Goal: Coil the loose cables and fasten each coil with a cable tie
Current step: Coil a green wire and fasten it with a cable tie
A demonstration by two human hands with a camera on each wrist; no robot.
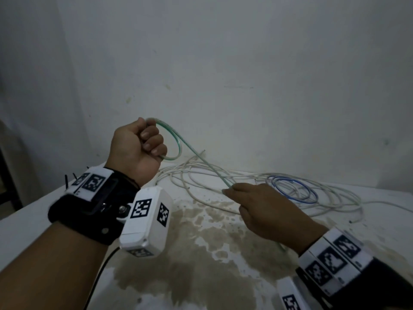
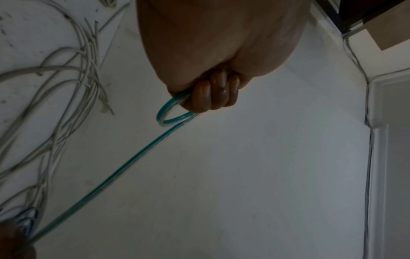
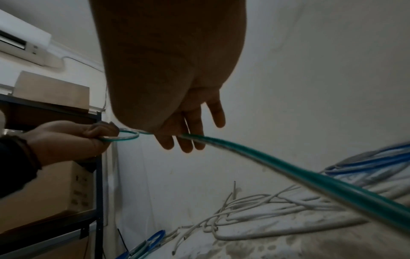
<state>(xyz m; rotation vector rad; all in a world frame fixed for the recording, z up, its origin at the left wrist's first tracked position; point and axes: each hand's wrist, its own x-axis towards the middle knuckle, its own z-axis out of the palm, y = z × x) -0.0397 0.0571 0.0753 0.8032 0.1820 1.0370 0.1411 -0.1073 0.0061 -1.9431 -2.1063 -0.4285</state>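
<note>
My left hand (image 1: 138, 146) is raised above the white table (image 1: 33, 220), its fist gripping a small loop of green-and-white cable (image 1: 176, 139). The wrist view shows that loop (image 2: 168, 113) under the curled fingers (image 2: 213, 98). From there the cable (image 1: 207, 166) runs taut down to my right hand (image 1: 263, 209), which hovers low over the table. There the strand (image 3: 288, 166) lies across straight fingers (image 3: 186, 140) and leaves under the wrist. My left hand (image 3: 73, 138) also shows in the right wrist view.
A tangle of white cables (image 1: 201, 175) and a blue-and-white coil (image 1: 292, 189) lie along the wall behind the hands. Thin black strips (image 1: 69, 180), perhaps cable ties, stick up behind my left wrist. A brown stain (image 1: 201, 242) marks the tabletop. A dark shelf with cardboard boxes (image 3: 44, 189) stands left.
</note>
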